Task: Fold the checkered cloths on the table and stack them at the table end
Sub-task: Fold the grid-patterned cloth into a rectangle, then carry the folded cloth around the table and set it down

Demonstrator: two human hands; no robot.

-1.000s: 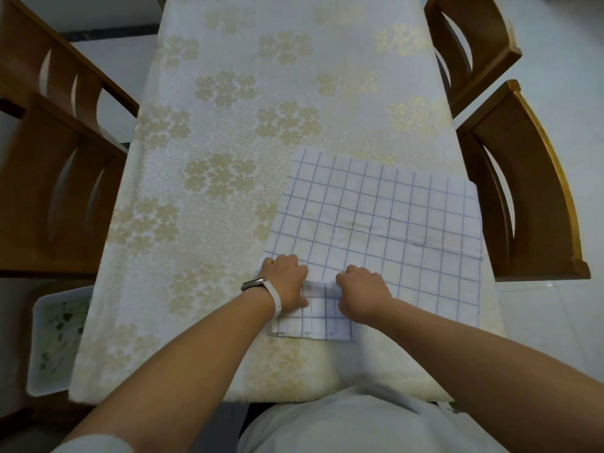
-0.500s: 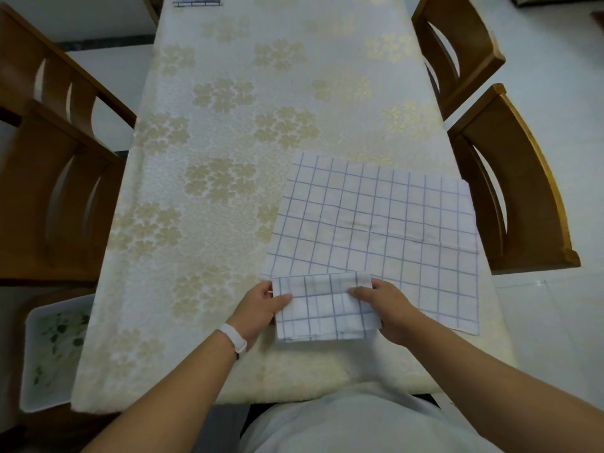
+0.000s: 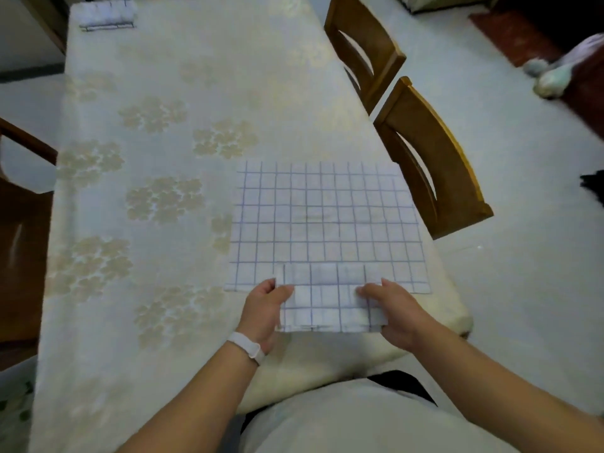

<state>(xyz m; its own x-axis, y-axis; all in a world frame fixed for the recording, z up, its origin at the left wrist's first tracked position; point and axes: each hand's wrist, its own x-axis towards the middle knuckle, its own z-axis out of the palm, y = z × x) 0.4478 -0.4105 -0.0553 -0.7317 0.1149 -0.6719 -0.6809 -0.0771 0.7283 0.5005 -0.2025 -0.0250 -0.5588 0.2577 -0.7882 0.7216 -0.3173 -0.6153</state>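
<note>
At the 6 o'clock edge of the table [image 3: 157, 103], right in front of you, you hold a folded checkered cloth [image 3: 328, 308] between both hands. Your left hand [image 3: 263, 308] pinches its 9 o'clock edge, with the thumb on top and the other fingers hidden under the fabric. Your right hand [image 3: 397, 315] pinches the 3 o'clock edge, thumb pressed on the top face; how its other fingers lie below you cannot tell. The folded cloth's far half overlaps the near edge of a flat checkered cloth [image 3: 327, 220]. That one lies spread open at 12 o'clock from your hands and reaches the table's 3 o'clock side. Far off at 11 o'clock, by the table's far corner, sits a small stack of folded cloths [image 3: 106, 14], blurred. A white wristband [image 3: 247, 347] circles your left wrist. Two wooden chairs stand along the 3 o'clock side: the near chair [image 3: 434, 165] just beside the flat cloth, the far chair [image 3: 362, 44] beyond it toward 1 o'clock.
</note>
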